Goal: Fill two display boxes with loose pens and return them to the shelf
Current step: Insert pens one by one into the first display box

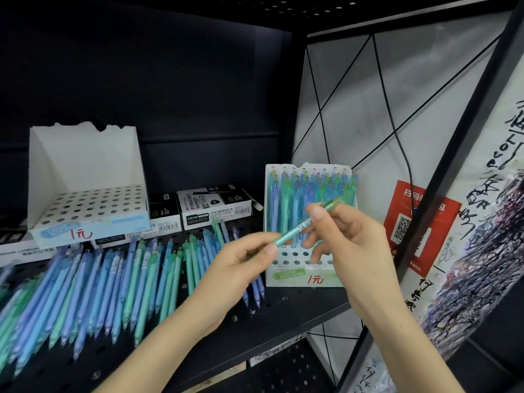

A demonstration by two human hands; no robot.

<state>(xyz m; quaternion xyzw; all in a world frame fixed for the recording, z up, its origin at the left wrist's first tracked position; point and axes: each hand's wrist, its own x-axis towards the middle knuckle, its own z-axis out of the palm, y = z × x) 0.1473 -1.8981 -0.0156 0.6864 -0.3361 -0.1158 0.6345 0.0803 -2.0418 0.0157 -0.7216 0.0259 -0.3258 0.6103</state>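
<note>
we pinch a slim green plastic pen point(292, 232), left hand point(243, 262) at its lower end, right hand point(348, 236) mid-barrel, before the white cardboard display box point(283, 282) packed with upright pens. smooth loose pens point(113, 287) lie across the black perforated shelf point(269, 313) below a second box point(85, 160), its round holes open.

The shelf point(283, 310) in front of me is a black metal board punched with holes. Across its left and middle, loose pens point(93, 287) in blue, lilac and green lie side by side in a rough row, tips towards me. At its right end the filled display box point(300, 276) stands upright, marked 1元 in red. Along the back lie flat marker cartons point(212, 208), black and white. The empty display box point(85, 177) sits on top of the left ones, not on the shelf itself.
</note>
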